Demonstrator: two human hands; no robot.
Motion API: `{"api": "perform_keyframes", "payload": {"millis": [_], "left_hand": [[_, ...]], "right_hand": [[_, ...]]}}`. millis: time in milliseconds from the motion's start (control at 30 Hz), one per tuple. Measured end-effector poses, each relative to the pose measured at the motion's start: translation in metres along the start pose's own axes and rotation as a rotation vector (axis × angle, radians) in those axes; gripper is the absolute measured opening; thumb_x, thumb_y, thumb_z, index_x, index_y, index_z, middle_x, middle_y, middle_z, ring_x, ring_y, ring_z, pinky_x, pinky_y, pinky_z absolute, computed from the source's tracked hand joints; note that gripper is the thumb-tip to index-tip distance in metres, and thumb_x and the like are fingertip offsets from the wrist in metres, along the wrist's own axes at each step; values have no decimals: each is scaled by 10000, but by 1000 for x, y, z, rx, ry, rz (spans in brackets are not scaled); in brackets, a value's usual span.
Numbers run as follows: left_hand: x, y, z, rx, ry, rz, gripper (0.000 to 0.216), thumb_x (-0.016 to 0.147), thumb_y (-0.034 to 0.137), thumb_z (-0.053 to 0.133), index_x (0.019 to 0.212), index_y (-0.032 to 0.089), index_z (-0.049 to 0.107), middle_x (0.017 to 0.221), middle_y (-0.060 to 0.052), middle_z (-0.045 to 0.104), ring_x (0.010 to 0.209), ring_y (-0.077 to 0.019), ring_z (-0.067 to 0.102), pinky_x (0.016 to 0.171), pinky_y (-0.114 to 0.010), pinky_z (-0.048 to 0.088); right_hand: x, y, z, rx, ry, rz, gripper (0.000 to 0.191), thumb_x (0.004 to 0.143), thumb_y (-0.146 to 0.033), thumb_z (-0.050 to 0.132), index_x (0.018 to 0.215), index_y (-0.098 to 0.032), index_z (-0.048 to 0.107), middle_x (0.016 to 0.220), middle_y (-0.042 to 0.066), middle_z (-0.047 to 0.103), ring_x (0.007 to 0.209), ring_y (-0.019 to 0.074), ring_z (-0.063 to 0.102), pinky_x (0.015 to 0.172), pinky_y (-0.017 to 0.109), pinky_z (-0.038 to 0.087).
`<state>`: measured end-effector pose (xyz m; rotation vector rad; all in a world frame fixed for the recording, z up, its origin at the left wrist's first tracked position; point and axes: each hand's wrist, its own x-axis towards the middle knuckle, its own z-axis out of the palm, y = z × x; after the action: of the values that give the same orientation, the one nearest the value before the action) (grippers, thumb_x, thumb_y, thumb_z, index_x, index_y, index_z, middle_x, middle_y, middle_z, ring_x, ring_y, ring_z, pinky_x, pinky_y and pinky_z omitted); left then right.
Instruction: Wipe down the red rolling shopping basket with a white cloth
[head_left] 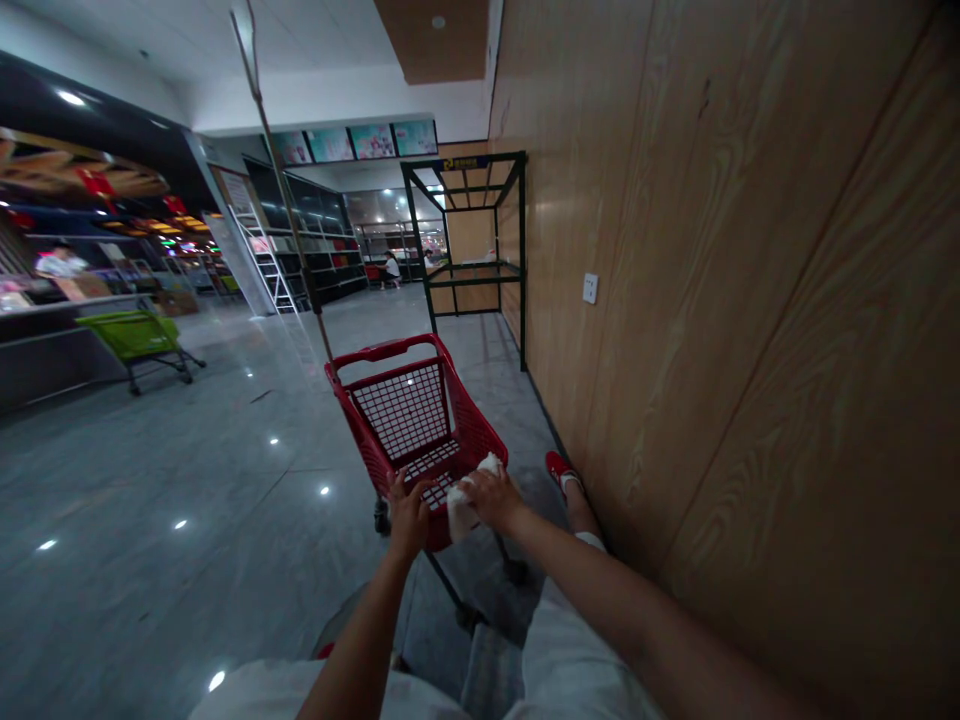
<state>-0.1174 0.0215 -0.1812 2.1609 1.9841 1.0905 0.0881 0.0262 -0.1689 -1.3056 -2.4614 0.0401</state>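
Directly in front of me stands a red plastic shopping cart (pixel 476 425) with a grid-patterned basket and a push handle on its far side. My left hand (pixel 409 512) is closed over the near left corner of its rim, thumb and fingers on either side. On the near right part of the rim is my right hand (pixel 491 497), closed on a white cloth (pixel 462 517). Part of that cloth hangs down over the cart's near end, and another bit shows above my fingers. A long pole (pixel 289 215) rises beyond the cart's far left side; its lower end is hidden.
A wooden wall (pixel 660 330) with a socket (pixel 590 289) runs close on my right. Farther ahead stands a dark metal frame (pixel 523 260). At left, a green cart (pixel 131 335) is beside a counter (pixel 60 350). A white ladder (pixel 266 260) and shelves are behind. People crouch or stand farther off.
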Motion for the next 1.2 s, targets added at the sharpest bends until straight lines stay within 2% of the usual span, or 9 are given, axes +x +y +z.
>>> {"api": "perform_keyframes", "payload": {"millis": [100,200,433,533,667,767,867,1033,1200], "left_hand": [[-5,1,4,-77,23,14,404,717,105,448,1012,247,685,1457,-17,337,1442,-275,149,1182,-513,194],[-8,14,7,-114,34,-3,412,710,100,444,1013,250,680,1445,-14,332,1446,-271,123,1188,-507,183],[-5,40,10,-130,39,28,384,749,120,431,1029,240,667,1396,-39,395,1436,-248,137,1197,-517,83],[-3,35,9,-140,18,17,361,730,135,465,1005,247,669,1351,-45,451,1416,-257,185,1191,-529,92],[-1,24,8,-158,-36,-8,344,713,142,456,960,239,675,1348,-49,438,1414,-275,174,1182,-547,86],[1,20,7,-164,-78,-24,339,713,142,441,944,227,673,1370,-51,390,1433,-277,105,1180,-544,73],[1,22,7,-174,-102,-34,352,723,135,419,953,227,669,1398,-46,343,1444,-275,51,1175,-550,87],[2,26,9,-155,-104,-24,412,709,109,412,1005,238,668,1393,-50,347,1440,-284,83,1170,-569,102],[8,21,10,-108,-95,23,439,706,110,442,1059,251,661,1373,-43,396,1429,-277,141,1167,-572,145]], "right_hand": [[-7,45,-17,-61,-41,22,359,918,-248,476,1272,-291,517,1328,48,537,1258,222,414,1098,440,235],[-10,56,-25,-122,-37,43,375,909,-271,484,1283,-266,509,1351,64,512,1280,234,386,1083,426,257],[-11,-30,11,-55,73,47,442,899,-446,479,1293,-246,489,1304,103,535,1219,298,425,1073,569,217],[-10,-42,18,-16,71,19,419,928,-423,433,1312,-262,477,1313,101,535,1233,298,419,1076,573,201],[-5,2,-2,-34,-54,-105,397,935,-384,446,1323,-307,474,1321,60,543,1221,260,440,1101,553,140],[-5,46,-24,-88,-119,-21,434,921,-357,476,1340,-244,478,1369,98,510,1275,265,388,1115,529,94],[-8,63,-33,-112,-105,41,436,911,-289,470,1336,-196,492,1378,114,497,1295,269,357,1124,484,75],[-9,30,-22,-100,11,201,358,916,-248,403,1231,-219,569,1267,116,550,1212,288,421,1037,502,270],[-6,-25,-13,-69,-19,167,384,876,-342,488,1242,-244,548,1256,143,526,1210,338,415,1021,637,233]]}}
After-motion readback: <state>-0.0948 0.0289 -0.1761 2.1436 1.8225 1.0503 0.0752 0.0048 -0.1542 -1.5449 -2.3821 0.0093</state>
